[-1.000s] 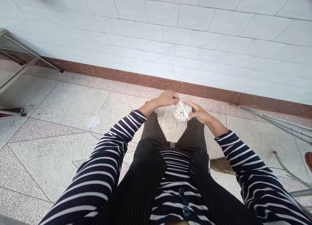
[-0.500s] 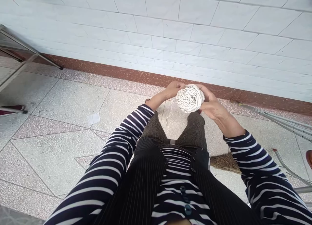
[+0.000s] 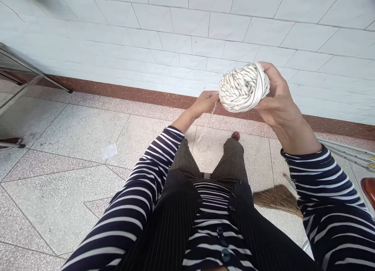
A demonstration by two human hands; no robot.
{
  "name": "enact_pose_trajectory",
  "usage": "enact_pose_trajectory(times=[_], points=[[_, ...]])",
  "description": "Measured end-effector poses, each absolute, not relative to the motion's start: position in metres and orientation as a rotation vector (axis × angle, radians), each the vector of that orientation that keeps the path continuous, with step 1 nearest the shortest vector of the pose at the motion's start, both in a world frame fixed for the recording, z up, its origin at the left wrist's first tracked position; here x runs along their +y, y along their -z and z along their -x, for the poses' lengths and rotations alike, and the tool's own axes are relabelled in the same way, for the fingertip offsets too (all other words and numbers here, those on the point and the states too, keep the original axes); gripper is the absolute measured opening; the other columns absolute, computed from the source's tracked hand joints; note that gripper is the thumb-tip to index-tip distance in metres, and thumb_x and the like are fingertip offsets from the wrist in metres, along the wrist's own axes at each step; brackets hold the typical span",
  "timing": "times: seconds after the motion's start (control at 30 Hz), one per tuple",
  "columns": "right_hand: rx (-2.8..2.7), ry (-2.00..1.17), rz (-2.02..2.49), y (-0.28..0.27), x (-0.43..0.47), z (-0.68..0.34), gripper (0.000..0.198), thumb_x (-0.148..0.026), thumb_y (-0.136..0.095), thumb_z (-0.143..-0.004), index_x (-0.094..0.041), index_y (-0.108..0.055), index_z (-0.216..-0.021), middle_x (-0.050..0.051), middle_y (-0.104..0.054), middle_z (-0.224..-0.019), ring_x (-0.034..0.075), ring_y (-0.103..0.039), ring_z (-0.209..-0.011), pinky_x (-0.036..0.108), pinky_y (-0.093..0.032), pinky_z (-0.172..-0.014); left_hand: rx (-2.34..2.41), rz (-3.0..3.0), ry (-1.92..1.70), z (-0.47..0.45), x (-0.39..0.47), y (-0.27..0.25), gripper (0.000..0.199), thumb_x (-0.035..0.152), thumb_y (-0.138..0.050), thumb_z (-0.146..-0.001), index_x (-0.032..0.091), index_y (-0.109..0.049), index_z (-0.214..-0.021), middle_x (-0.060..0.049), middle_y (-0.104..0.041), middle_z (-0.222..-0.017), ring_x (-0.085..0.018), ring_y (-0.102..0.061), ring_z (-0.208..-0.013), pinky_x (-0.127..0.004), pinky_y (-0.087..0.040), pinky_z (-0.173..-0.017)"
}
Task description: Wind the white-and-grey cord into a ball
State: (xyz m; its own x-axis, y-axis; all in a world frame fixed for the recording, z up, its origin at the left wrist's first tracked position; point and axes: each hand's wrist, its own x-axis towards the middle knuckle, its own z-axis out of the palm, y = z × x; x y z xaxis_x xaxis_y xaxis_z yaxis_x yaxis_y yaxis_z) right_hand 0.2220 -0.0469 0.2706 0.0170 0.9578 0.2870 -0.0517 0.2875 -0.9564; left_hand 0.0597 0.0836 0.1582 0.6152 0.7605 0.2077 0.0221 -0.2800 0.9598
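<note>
A ball of white yarn point(image 3: 244, 87) with thin dark flecks is held up in front of me, over the foot of the tiled wall. My right hand point(image 3: 279, 95) is wrapped round its right side, thumb below and fingers behind. To its left, my left hand point(image 3: 206, 102) is closed in a pinch on a strand of yarn point(image 3: 213, 108). This pale strand hangs from the fingertips toward the floor, where its lower end is hard to make out. The left fingertips are close by the ball's left edge.
A straw broom point(image 3: 277, 198) lies on the floor at my right. Metal-legged furniture point(image 3: 49, 74) stands at the left. A white scrap of paper point(image 3: 109, 151) is on the speckled floor. Folded metal legs point(image 3: 348, 149) are at the right, near a reddish-brown rounded object point(image 3: 368, 189).
My right hand has raised the yarn ball up and to the right, closer to the camera. The left hand, earlier against the ball, now sits slightly lower and to its left.
</note>
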Motion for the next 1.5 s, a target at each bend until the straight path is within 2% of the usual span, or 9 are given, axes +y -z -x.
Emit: enact_pose_trajectory(times=[0.2,0.37,0.5,0.6,0.73,1.03,1.27,1.4,1.5], points=[[-1.313,-0.648,1.046,-0.272,-0.028,-0.234,0.065,-0.029,-0.091,-0.055,-0.037,-0.055,-0.108,0.000,-0.057,-0.122,0.034,-0.047,-0.130,0.055,-0.047,-0.110,0.467,-1.739,-0.600,-0.047,0.065,-0.149,0.031,0.021,-0.043,-0.095,0.014,-0.070,-0.083,-0.008,-0.075,-0.088,-0.014,-0.069,-0.092,-0.035,-0.048,-0.100],[-1.439,-0.240,1.234,-0.253,-0.009,-0.250,0.071,-0.025,-0.093,-0.058,-0.035,-0.051,-0.115,0.004,-0.039,-0.141,0.036,-0.028,-0.139,0.056,-0.035,-0.121,0.480,-1.785,-0.374,-0.034,0.047,-0.131,0.030,0.019,-0.043,-0.091,0.012,-0.070,-0.081,-0.008,-0.075,-0.078,-0.014,-0.071,-0.080,-0.033,-0.051,-0.092],[-1.518,-0.157,1.494,-0.203,0.002,-0.262,0.073,-0.028,-0.092,-0.058,-0.029,-0.053,-0.120,0.009,-0.035,-0.138,0.037,-0.036,-0.130,0.062,-0.044,-0.108,0.476,-1.867,-0.250,-0.019,0.031,-0.140,0.028,0.020,-0.043,-0.092,0.012,-0.070,-0.088,-0.004,-0.074,-0.072,-0.015,-0.071,-0.078,-0.029,-0.050,-0.087],[-1.567,-0.285,1.717,-0.154,-0.002,-0.263,0.078,-0.024,-0.089,-0.055,-0.025,-0.054,-0.125,0.010,-0.036,-0.135,0.041,-0.041,-0.126,0.066,-0.052,-0.092,0.450,-1.896,-0.211,-0.012,0.026,-0.156,0.028,0.022,-0.043,-0.094,0.013,-0.069,-0.089,-0.003,-0.074,-0.071,-0.015,-0.071,-0.077,-0.028,-0.050,-0.085],[-1.589,-0.608,1.723,-0.108,-0.025,-0.254,0.071,-0.015,-0.082,-0.055,-0.025,-0.060,-0.121,0.009,-0.042,-0.131,0.039,-0.042,-0.126,0.062,-0.048,-0.098,0.453,-1.852,-0.257,-0.008,0.040,-0.165,0.031,0.028,-0.046,-0.097,0.012,-0.069,-0.084,-0.005,-0.073,-0.069,-0.014,-0.070,-0.075,-0.028,-0.050,-0.085],[-1.330,-1.659,1.292,-0.097,-0.079,-0.242,0.075,-0.018,-0.082,-0.056,-0.027,-0.061,-0.127,0.004,-0.059,-0.119,0.026,-0.055,-0.107,0.041,-0.046,-0.092,0.619,-1.639,-0.395,-0.015,0.079,-0.113,0.030,0.037,-0.060,-0.092,0.011,-0.070,-0.083,-0.007,-0.072,-0.069,-0.014,-0.068,-0.070,-0.025,-0.050,-0.072],[-0.977,-1.705,0.866,-0.116,-0.096,-0.217,0.088,-0.025,-0.092,-0.045,-0.032,-0.061,-0.128,0.002,-0.060,-0.128,0.028,-0.054,-0.120,0.039,-0.044,-0.101,0.646,-1.672,-0.274,-0.037,0.075,-0.066,0.018,0.023,-0.058,-0.087,0.010,-0.071,-0.089,-0.007,-0.073,-0.080,-0.017,-0.069,-0.073,-0.030,-0.053,-0.078],[-0.887,-1.568,0.826,-0.130,-0.089,-0.210,0.092,-0.028,-0.092,-0.045,-0.034,-0.059,-0.131,0.003,-0.055,-0.139,0.031,-0.050,-0.128,0.044,-0.047,-0.101,0.670,-1.792,-0.271,-0.045,0.058,-0.050,0.021,0.030,-0.068,-0.084,0.010,-0.073,-0.087,-0.010,-0.075,-0.088,-0.023,-0.068,-0.089,-0.035,-0.051,-0.090],[-0.876,-1.394,0.934,-0.135,-0.076,-0.216,0.086,-0.026,-0.088,-0.050,-0.033,-0.057,-0.130,0.005,-0.052,-0.141,0.032,-0.050,-0.128,0.047,-0.050,-0.099,0.613,-1.679,-0.199,-0.041,0.039,-0.042,0.030,0.039,-0.061,-0.092,0.010,-0.070,-0.092,-0.010,-0.074,-0.080,-0.021,-0.069,-0.082,-0.034,-0.051,-0.088]])
